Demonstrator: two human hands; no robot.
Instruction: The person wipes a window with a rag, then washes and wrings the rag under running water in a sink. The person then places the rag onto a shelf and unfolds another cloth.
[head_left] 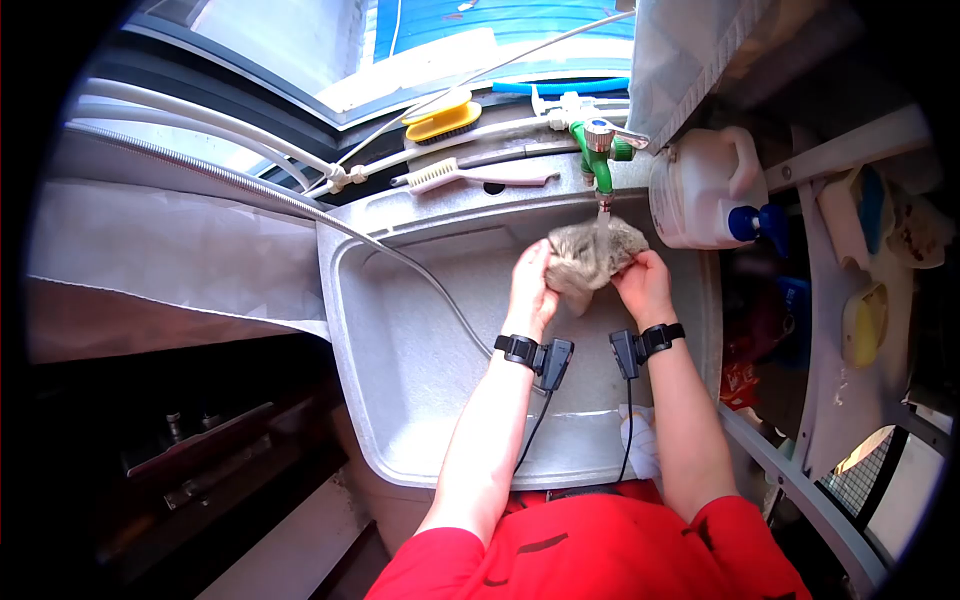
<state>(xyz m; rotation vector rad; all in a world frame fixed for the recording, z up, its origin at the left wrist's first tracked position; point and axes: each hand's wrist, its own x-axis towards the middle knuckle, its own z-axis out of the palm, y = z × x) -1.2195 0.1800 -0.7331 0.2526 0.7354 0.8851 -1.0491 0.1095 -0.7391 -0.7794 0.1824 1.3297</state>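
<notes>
Clearly, the cloth (587,265) was directly under the tap (597,163), and a thin stream of water seemed to fall on it. In my judgement, some things could go wrong from there. The wet cloth could become heavy and slip, because it was held only by its two sides; then it would drop into the sink (400,340) below the tap. If the water struck a fold at a bad angle, it could splash toward the black wrist bands (660,338), which were on the near side of the tap, and wet their cables (533,435). The hose (455,305), lying to the left of the tap, could also catch a loose corner.

As for the pose, both forearms reached forward and came closer together toward the tap. The left hand (530,290) grasped the left edge of the cloth, just to the near left of the tap. The right hand (646,290) grasped the opposite edge, to the near right of it. Both were at almost the same level. How hard the fingers pressed, I could not tell.
</notes>
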